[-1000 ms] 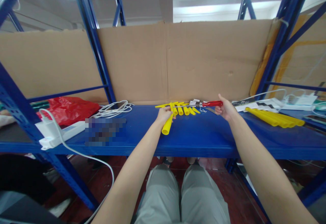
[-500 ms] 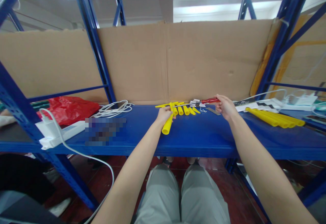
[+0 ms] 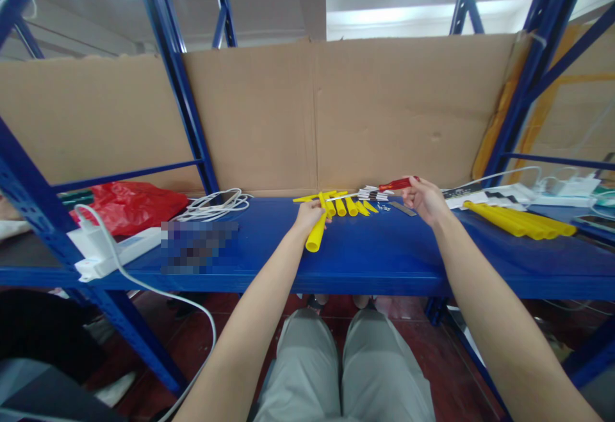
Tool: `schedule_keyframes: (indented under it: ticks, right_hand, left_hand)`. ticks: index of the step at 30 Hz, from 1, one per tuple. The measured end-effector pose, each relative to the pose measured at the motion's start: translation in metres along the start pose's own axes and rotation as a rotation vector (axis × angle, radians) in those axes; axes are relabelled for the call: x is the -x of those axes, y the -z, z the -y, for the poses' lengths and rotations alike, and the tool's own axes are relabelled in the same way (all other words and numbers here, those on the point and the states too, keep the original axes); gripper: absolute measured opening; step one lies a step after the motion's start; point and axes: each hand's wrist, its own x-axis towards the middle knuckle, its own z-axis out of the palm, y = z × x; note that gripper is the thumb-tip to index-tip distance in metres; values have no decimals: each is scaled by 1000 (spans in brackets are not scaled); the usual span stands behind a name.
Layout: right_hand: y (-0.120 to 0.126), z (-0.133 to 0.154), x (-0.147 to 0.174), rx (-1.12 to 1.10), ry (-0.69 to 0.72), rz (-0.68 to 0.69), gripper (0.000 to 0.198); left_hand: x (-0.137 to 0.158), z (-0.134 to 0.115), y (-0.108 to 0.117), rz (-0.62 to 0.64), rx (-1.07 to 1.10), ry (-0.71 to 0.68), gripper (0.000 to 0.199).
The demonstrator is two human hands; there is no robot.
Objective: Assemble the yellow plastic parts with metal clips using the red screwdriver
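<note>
My left hand (image 3: 308,215) is closed around a yellow plastic tube (image 3: 316,235), whose open end tilts toward me. A screwdriver (image 3: 394,185) with a red handle is in my right hand (image 3: 425,199), fingers closed at the handle's end. Its thin metal shaft runs left and meets the tube's far part near my left fingers; how the tip sits there is too small to tell. Behind and beside the tube lie several yellow pieces (image 3: 352,207) in a row. Small white parts (image 3: 372,194) lie beneath the screwdriver, and a flat metal strip (image 3: 402,209) is near my right hand.
Yellow tubes (image 3: 521,220) lie together on the right of the blue shelf (image 3: 384,262). At left are a red plastic bag (image 3: 137,207), coiled white cable (image 3: 216,204) and a white power strip (image 3: 125,249) with its cord hanging down. Cardboard (image 3: 384,108) walls off the back.
The screwdriver handle has tilted up slightly, and my right fingers have loosened and shifted on its end. My left hand and the tube have barely moved.
</note>
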Motion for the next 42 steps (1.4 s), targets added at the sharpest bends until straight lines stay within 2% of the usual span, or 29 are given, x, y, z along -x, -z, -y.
schedule_keyframes:
  ticks: [3, 8, 18, 25, 30, 33, 36, 42]
  right_hand:
    - [0, -3, -1, 41, 50, -31, 33]
    - [0, -12, -5, 101, 115, -160, 46]
    - [-2, -12, -3, 173, 46, -238, 44]
    - [5, -10, -7, 103, -60, -144, 46]
    - [6, -1, -3, -19, -91, -65, 28]
    - [3, 4, 2, -48, -66, -1, 19]
    - [2, 5, 4, -34, -24, 40, 20]
    - [4, -5, -2, 79, 119, -38, 42]
  left_hand:
    - [1, -1, 0, -9, -5, 10, 41]
    - [3, -3, -1, 3, -1, 7, 41]
    - [-1, 2, -1, 38, -5, -24, 43]
    - [-3, 4, -1, 34, -10, -31, 43]
    - [-2, 3, -1, 20, -2, -23, 42]
    - [-1, 2, -1, 16, 0, -19, 41]
    - [-1, 1, 0, 9, 2, -1, 39]
    - [1, -2, 0, 5, -9, 8, 41]
